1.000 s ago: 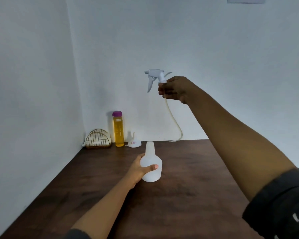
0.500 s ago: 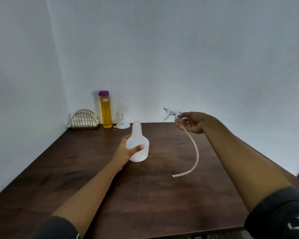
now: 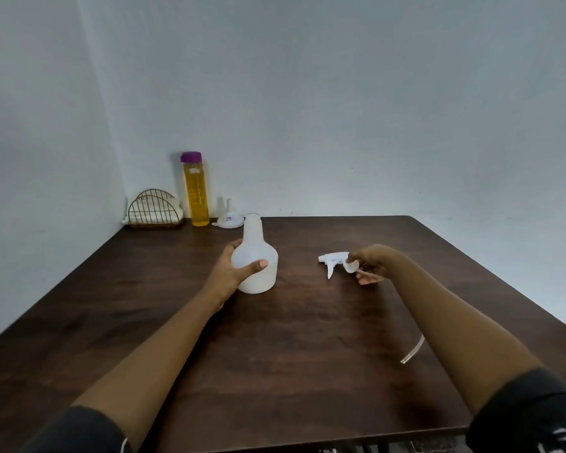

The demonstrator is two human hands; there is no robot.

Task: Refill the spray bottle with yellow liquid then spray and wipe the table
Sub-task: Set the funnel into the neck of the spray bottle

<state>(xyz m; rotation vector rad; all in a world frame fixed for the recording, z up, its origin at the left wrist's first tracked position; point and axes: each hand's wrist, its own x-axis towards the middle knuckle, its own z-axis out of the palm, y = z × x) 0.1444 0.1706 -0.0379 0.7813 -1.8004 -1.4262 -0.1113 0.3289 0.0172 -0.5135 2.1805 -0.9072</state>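
1. Gripping the uncapped spray bottle (image 3: 257, 261), upright on the table (image 3: 307, 354), with the left hand (image 3: 231, 274).
2. Pinching the spray head (image 3: 332, 258) beside it with the right hand (image 3: 371, 263).
3. Counting one of each, plus one yellow bottle (image 3: 196, 194), one funnel (image 3: 230, 219).

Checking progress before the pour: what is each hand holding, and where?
Left hand grips the spray bottle round its belly; right hand holds the spray head at its collar.

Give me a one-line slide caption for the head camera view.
Refill prep: the left hand grips the open spray bottle while the right hand holds its removed trigger head beside it.
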